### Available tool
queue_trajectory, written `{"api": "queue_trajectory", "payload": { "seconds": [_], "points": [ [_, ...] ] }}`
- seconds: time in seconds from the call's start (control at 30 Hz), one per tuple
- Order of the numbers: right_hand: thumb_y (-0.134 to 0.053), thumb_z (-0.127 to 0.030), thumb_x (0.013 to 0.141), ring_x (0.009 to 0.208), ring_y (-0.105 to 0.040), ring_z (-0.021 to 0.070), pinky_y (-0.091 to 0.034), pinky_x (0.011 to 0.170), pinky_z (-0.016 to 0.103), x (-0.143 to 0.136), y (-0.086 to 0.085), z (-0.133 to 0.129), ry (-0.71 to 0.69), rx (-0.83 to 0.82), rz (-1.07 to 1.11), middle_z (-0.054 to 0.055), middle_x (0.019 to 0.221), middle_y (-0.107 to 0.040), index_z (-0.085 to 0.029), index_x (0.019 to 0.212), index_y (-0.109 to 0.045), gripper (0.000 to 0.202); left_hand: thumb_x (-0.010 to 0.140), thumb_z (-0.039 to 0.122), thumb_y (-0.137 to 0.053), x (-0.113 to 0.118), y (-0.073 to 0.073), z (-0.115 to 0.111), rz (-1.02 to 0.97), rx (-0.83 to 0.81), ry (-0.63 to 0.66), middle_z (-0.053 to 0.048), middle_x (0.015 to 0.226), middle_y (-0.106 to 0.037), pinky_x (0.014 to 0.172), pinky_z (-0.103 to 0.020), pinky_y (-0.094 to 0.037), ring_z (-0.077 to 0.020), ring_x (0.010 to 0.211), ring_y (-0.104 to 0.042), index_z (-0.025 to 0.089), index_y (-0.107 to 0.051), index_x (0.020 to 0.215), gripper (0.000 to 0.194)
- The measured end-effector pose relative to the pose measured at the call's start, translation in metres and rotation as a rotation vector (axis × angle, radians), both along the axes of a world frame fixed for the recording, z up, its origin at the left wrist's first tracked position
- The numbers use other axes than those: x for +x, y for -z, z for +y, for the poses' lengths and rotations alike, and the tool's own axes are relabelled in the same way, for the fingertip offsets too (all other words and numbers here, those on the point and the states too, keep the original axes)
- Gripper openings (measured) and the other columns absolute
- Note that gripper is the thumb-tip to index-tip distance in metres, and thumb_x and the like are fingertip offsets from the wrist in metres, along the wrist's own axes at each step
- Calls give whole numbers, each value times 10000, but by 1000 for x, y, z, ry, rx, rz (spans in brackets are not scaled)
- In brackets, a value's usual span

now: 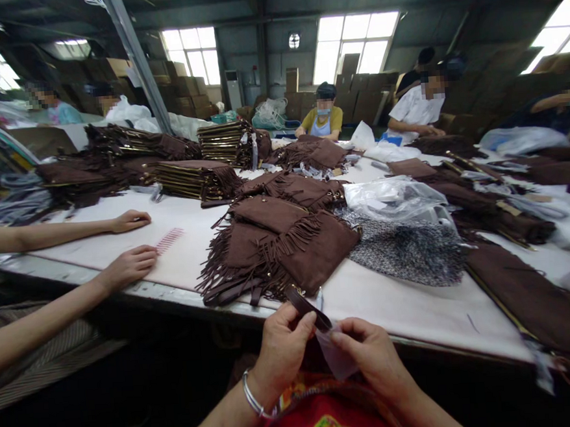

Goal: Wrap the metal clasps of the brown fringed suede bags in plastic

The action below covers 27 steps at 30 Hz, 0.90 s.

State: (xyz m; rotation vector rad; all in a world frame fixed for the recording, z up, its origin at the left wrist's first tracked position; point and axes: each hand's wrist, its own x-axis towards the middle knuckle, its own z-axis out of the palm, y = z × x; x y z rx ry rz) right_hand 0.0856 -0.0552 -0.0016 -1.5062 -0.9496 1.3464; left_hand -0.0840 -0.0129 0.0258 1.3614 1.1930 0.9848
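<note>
At the table's front edge, my left hand (pixel 285 340) pinches a dark brown strap (pixel 307 308) that runs up toward a brown fringed bag (pixel 297 245). Between thumb and fingers, my right hand (pixel 367 347) grips a small clear plastic sleeve (pixel 334 353). The strap's lower end meets the mouth of this sleeve; how far inside it reaches is hidden. A bit of brass-coloured hardware shows at the strap's upper end. The bag lies just beyond my hands, its fringe spread to the left.
Stacked brown bags with brass edges (pixel 185 178) stand at the back left. A speckled grey fabric piece (pixel 409 250) lies under clear plastic (pixel 396 199). A co-worker's hands (pixel 132 263) rest on the white table (pixel 393 303) at left. More people work across the table.
</note>
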Motion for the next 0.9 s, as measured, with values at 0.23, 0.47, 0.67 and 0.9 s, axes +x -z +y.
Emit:
{"api": "queue_trajectory", "payload": {
  "seconds": [0.23,0.47,0.67,0.9],
  "points": [
    [-707,-387,774,817,-628,217,-472,744,298,-1,-1,-1,-126,165,-27,64,895,-730,-164,962,-720,292,815,265,-611,2,3,0,-70,-26,117,-60,906,-712,791,-298,-478,-205,859,-621,157,-734,883,177],
    [-667,-444,802,675,-577,170,-440,636,258,0,-3,-1,-130,129,-125,35,716,-681,-150,780,-710,299,711,225,-708,5,17,-3,-235,-345,255,-65,865,-716,731,-293,-492,-187,774,-628,123,-735,908,223],
    [-681,-499,767,652,-563,165,-420,594,250,5,-3,-2,-85,56,-64,45,725,-688,-142,815,-715,361,703,338,-770,3,25,4,-498,-567,257,-87,928,-704,753,-303,-514,-190,827,-654,119,-694,935,329],
    [-638,-441,809,661,-540,155,-407,618,251,13,-7,-1,-144,127,-222,13,682,-639,-160,739,-683,292,858,461,-582,-3,19,33,-651,-826,-2,-80,851,-707,685,-309,-551,-170,729,-669,130,-645,871,337]
  ]
}}
